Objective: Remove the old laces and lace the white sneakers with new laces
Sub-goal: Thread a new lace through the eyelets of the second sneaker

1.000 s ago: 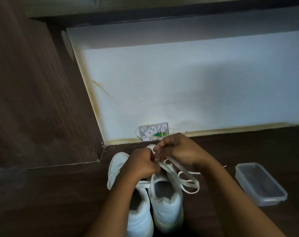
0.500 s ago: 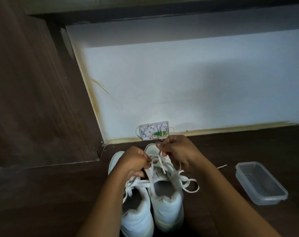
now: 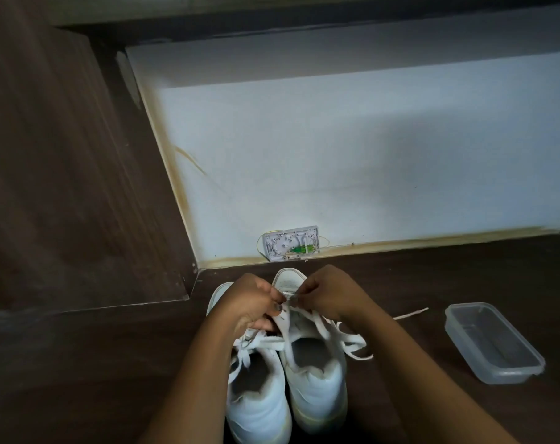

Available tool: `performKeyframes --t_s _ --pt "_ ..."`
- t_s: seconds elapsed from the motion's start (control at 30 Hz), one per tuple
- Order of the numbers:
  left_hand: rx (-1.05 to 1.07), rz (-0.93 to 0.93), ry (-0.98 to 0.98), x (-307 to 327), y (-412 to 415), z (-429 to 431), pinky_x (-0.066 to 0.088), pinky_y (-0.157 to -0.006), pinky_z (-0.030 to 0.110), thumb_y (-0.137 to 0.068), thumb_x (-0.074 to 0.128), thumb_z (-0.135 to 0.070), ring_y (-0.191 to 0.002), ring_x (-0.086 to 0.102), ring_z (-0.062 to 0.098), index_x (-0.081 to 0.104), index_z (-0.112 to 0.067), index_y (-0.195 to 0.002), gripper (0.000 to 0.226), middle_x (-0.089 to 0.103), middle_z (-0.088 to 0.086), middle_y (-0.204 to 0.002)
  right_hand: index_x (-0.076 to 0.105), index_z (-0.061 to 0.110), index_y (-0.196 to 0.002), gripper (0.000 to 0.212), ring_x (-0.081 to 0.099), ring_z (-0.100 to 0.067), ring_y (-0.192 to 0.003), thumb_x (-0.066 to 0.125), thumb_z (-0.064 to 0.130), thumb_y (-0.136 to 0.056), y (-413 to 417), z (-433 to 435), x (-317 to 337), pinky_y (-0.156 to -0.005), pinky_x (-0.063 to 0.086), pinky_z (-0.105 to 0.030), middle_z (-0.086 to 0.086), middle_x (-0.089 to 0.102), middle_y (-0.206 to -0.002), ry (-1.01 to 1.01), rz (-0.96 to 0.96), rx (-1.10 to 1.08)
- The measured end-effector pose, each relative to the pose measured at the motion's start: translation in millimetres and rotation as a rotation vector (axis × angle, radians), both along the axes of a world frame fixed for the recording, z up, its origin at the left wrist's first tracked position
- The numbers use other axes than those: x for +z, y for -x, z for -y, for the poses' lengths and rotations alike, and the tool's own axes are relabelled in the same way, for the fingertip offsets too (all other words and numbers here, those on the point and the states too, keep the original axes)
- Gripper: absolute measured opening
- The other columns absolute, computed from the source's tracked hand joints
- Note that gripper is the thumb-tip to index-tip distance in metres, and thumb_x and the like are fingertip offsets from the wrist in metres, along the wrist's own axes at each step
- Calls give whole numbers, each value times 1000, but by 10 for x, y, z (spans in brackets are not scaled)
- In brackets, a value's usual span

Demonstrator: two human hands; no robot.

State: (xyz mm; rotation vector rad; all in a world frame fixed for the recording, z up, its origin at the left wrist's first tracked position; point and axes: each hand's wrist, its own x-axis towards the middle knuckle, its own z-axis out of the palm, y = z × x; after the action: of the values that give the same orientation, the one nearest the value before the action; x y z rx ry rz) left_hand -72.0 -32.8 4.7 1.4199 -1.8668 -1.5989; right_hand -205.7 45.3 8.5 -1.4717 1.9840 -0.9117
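Floor: a dark brown wood-grain floor [image 3: 80, 363] carries everything, close up against a pale painted wall [image 3: 336, 171].
Sneakers: a pair of white low-top sneakers [image 3: 317, 382] stands side by side and touching, toes to the wall, heels toward the person. I'd judge them light, with firm soles and soft uppers. A shoe would likely skid under a hard tug unless one hand steadies it.
Tub: a clear rectangular plastic tub [image 3: 493, 344] lies lidless, well apart to the right of the shoes (whether anything is in it I can't make out).
Hands: the left hand [image 3: 250, 302] and the right hand [image 3: 330, 293] meet, knuckles up, over the front of the right-side shoe's eyelet row.
Lace: a flat white fabric lace [image 3: 352, 341] lies slack across that shoe. Its loops spill off the right side onto the floor, and one end trails toward the tub. It looks limp and light, and it should twist or buckle rather than push. I'd hold it right at the stiff tip, or close beside the eyelet.
Fingers: the fingers [image 3: 299, 293] of both hands are curled in, tips nearly touching. The right pinches what seems to be the lace end. The left is closed over strands that come out beneath its palm. It's too dim to tell old lace from new.
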Motion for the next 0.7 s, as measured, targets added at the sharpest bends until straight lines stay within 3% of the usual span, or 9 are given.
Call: performKeyframes --t_s 0.1,0.2,0.4,0.57,0.7 --pt "1 -5 -11 15 -1 -13 59 -61 39 -81 51 21 -69 67 26 64 -2 -76 26 64 16 -80 75 4 -87 22 62 -14 -73 62 22 -85 -17 22 27 -60 38 -22 -13 70 -84 -24 -284 65" --pt "2 -8 -12 38 4 -34 59 -55 35 -81 48 23 -65 65 26 62 0 -76 27 63 17 -78 75 9 -91 21 63 -24 -90 57 17 -83 -43 38 10 -68 38 -24 -11 70 -94 -2 -492 152" --pt "5 -3 -3 23 7 -30 58 -54 35 -80 50 22 -65 65 25 63 -3 -75 29 64 13 -79 76 12 -87 22 64 -23 -86 56 18 -80 -59 44 -44 -68 41 -26 -10 72 -90 71 -455 155" --pt "2 -18 -10 39 2 -34 59 -52 34 -79 48 24 -66 65 28 63 -2 -74 31 64 16 -81 71 6 -85 19 59 -30 -81 55 14 -83 -113 57 -41 -48 23 -15 -16 69 -90 75 -527 125" --pt "-4 11 -1 62 -13 -28 59 -53 32 -82 49 17 -62 62 24 65 -4 -77 26 62 18 -79 72 9 -87 18 61 -30 -88 56 18 -84 -128 79 -72 -56 29 -21 -15 68 -92 65 -510 116"
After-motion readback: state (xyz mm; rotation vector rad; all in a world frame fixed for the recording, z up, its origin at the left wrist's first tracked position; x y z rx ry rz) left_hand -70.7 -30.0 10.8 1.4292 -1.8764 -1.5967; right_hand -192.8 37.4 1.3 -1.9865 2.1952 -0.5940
